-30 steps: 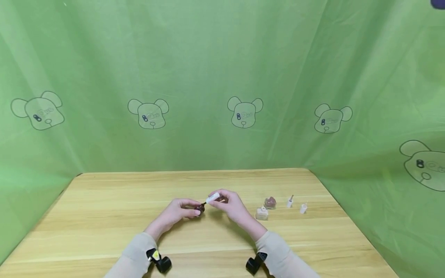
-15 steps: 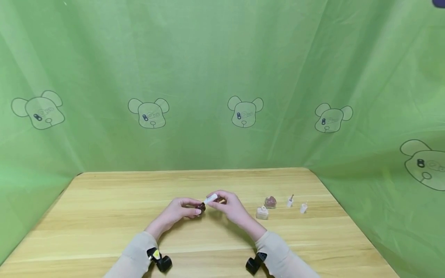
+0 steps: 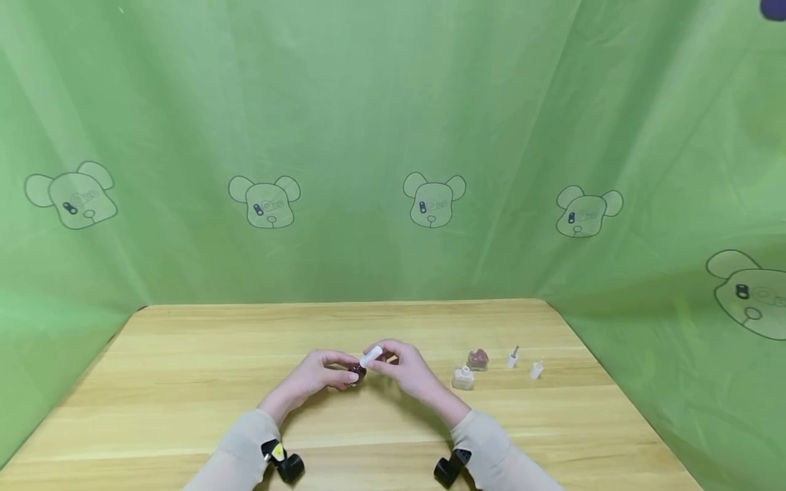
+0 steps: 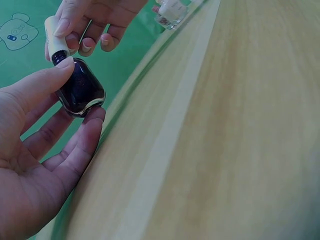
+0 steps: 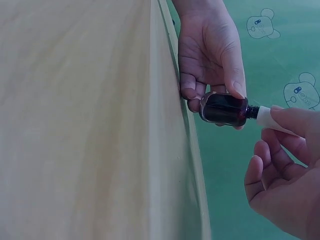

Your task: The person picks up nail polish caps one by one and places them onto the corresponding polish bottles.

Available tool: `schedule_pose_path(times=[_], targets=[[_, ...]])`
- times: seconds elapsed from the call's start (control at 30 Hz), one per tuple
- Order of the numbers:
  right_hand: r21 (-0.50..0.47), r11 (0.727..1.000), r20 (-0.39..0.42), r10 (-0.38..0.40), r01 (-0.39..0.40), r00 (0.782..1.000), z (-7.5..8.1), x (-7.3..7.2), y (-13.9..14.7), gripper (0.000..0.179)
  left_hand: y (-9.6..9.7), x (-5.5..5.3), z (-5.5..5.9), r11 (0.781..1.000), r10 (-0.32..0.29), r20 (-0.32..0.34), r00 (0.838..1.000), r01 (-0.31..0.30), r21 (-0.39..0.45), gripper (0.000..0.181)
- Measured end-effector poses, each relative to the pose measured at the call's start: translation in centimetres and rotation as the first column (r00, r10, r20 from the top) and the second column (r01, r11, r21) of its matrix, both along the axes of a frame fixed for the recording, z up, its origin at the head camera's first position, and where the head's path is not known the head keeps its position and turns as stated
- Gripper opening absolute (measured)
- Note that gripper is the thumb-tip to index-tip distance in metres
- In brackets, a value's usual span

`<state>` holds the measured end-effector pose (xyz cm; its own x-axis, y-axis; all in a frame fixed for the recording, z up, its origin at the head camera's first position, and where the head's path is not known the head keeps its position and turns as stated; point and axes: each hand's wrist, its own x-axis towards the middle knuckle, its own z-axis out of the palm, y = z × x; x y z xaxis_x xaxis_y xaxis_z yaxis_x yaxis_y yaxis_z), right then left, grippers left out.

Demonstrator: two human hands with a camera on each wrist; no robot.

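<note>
My left hand (image 3: 314, 375) holds a small dark nail polish bottle (image 4: 82, 90) between thumb and fingers, tilted, over the middle of the table. In my right hand (image 3: 405, 369), thumb and fingertips pinch a long white cap (image 3: 371, 356). The cap's lower end sits at the mouth of the bottle, lined up with the neck. A bit of dark neck (image 5: 253, 112) shows between cap and shoulder in the right wrist view. The brush is hidden from sight.
To the right of my hands stand an uncapped whitish nail polish bottle (image 3: 463, 378) and a pinkish one (image 3: 477, 360). Farther right, two white brush caps, one with a pinkish brush (image 3: 512, 359) and one paler (image 3: 537, 370), stand brush up on the wooden table (image 3: 245, 341).
My right hand has moved down and left, bringing the white cap to the bottle's neck. The dark stem seen between them earlier has gone into the bottle. The left hand has barely shifted.
</note>
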<state>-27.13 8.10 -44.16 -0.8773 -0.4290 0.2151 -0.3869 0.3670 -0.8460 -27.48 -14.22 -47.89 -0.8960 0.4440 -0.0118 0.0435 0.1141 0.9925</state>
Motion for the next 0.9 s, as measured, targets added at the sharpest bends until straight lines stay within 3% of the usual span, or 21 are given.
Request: schedule_pose_path(times=[0.27, 0.53, 0.73, 0.9], targets=[[0.047, 0.998, -0.03, 0.032, -0.03, 0.999, 0.04, 0.2, 0.12, 0.018, 0.2, 0.15, 0.05, 1.0, -0.013, -0.017, 1.0, 0.013, -0.022, 0.041], [0.067, 0.998, 0.006, 0.013, -0.013, 1.0, 0.18, 0.44, -0.11, 0.022, 0.16, 0.21, -0.23, 1.0, -0.001, -0.01, 1.0, 0.001, -0.03, 0.04], [0.004, 1.0, 0.054, 0.001, -0.001, 0.999, 0.22, 0.29, 0.04, 0.036, 0.26, 0.21, -0.41, 1.0, 0.004, 0.003, 1.0, -0.004, -0.017, 0.04], [-0.022, 1.0, 0.065, -0.004, 0.005, 0.998, 0.5, 0.2, 0.27, 0.028, 0.32, 0.23, -0.27, 1.0, -0.005, 0.005, 1.0, 0.005, -0.008, 0.041]])
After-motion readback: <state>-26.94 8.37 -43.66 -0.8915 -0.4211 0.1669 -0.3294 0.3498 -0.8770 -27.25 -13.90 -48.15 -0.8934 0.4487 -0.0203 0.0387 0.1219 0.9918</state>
